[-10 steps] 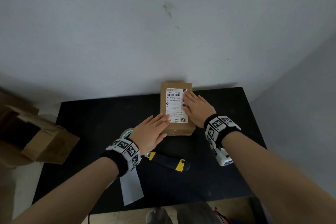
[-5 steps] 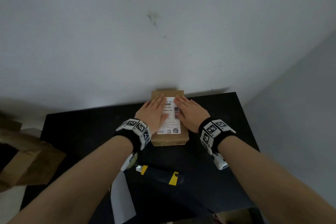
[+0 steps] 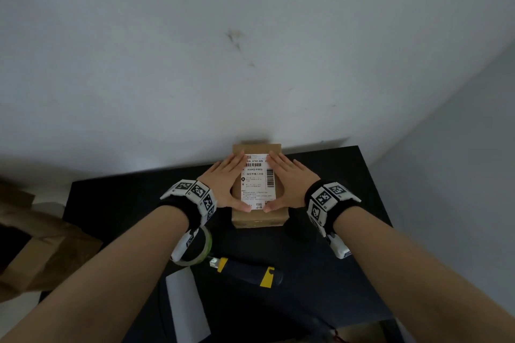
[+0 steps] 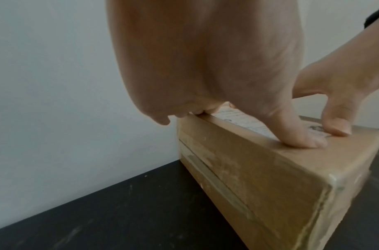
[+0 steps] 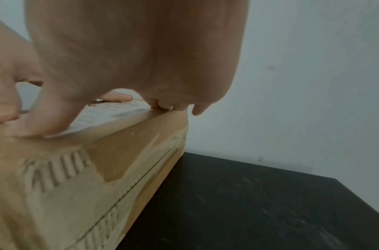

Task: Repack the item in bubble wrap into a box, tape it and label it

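Observation:
A closed brown cardboard box (image 3: 259, 218) (image 4: 259, 182) (image 5: 81, 182) stands on the black table (image 3: 119, 203) against the wall. A white shipping label (image 3: 257, 181) (image 5: 111, 113) lies on its top. My left hand (image 3: 227, 185) (image 4: 205, 67) lies flat on the label's left side, fingers straight, thumb at the label's near edge. My right hand (image 3: 289, 184) (image 5: 130, 50) lies flat on the right side in mirror pose. Both thumbs press near the label's bottom corners. The wrapped item is hidden inside the box.
A roll of clear tape (image 3: 199, 249) sits under my left wrist. A black and yellow utility knife (image 3: 248, 273) lies in front of the box. A white backing sheet (image 3: 186, 306) is at the table's near edge. Open cardboard boxes (image 3: 41, 253) stand on the left, off the table.
My left hand came from beside the box onto the label. Both hands slid to the label's two sides, thumbs coming to its near edge.

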The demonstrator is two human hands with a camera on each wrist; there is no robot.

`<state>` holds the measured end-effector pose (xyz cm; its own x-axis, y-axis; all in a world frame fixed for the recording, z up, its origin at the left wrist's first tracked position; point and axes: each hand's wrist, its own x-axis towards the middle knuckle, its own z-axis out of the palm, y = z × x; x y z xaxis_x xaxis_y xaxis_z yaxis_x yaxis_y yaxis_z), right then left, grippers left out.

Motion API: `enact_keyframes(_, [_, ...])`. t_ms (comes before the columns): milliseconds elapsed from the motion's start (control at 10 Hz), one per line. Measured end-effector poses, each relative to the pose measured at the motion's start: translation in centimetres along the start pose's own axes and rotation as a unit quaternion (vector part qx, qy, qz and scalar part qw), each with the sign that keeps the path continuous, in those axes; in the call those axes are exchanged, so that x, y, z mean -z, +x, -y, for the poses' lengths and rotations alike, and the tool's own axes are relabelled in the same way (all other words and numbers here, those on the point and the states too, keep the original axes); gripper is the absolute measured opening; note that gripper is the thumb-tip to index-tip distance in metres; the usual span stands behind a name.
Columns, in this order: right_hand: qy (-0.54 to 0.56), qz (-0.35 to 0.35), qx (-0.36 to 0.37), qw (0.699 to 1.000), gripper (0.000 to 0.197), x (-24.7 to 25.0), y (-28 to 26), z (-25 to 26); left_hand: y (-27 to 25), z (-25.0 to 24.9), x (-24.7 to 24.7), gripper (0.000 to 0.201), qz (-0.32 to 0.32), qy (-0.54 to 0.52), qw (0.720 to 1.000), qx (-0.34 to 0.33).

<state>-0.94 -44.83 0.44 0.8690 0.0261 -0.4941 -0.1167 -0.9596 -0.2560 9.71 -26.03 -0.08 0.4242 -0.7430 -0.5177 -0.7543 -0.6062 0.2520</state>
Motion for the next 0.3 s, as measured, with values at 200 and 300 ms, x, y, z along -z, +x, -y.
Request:
enact_keyframes(200, [0.015,0.004,-0.044,0.999,0.100,1.7,-1.9,0.3,-1.2,0.3,0.7,0.109,0.021,0.016,0.999,0.022])
enact_keyframes(300, [0.027,-0.051,-0.085,0.995,0.066,1.6,-3.4,1.4,-2.3,-0.7,1.2,0.082,-0.037,0.030,0.998,0.044])
